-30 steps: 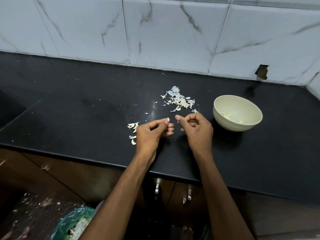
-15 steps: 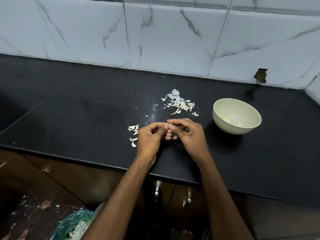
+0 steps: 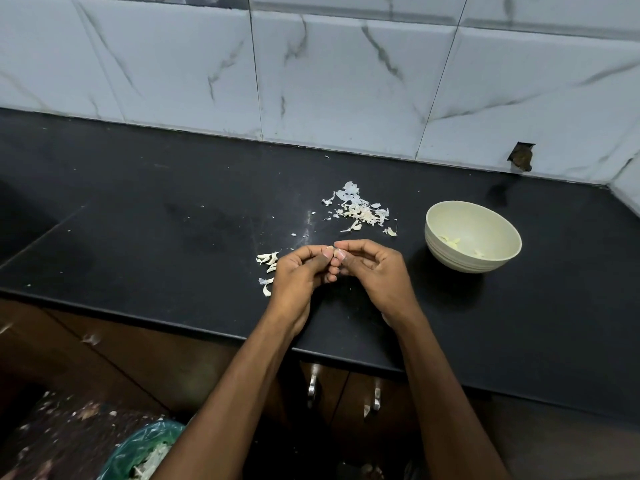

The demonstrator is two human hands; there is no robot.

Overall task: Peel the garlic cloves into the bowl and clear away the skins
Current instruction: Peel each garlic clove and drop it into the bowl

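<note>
My left hand (image 3: 300,273) and my right hand (image 3: 375,271) meet fingertip to fingertip over the black counter (image 3: 173,220). Between them they pinch a small garlic clove (image 3: 334,253), mostly hidden by the thumbs. A few unpeeled cloves (image 3: 267,262) lie just left of my left hand. A heap of papery skins (image 3: 360,211) lies behind the hands. To the right stands a pale cream bowl (image 3: 446,252) with a few peeled pieces (image 3: 450,241) inside.
A marble-tiled wall (image 3: 346,81) backs the counter, with a broken hole (image 3: 521,156) near the right corner. Below the counter edge are cabinet handles (image 3: 313,386). A bin lined with a green bag (image 3: 145,452) holding scraps stands at the lower left on the floor.
A second ago my hands were slightly apart with the fingertips separated. They have come together and now both pinch the clove between the thumbs.
</note>
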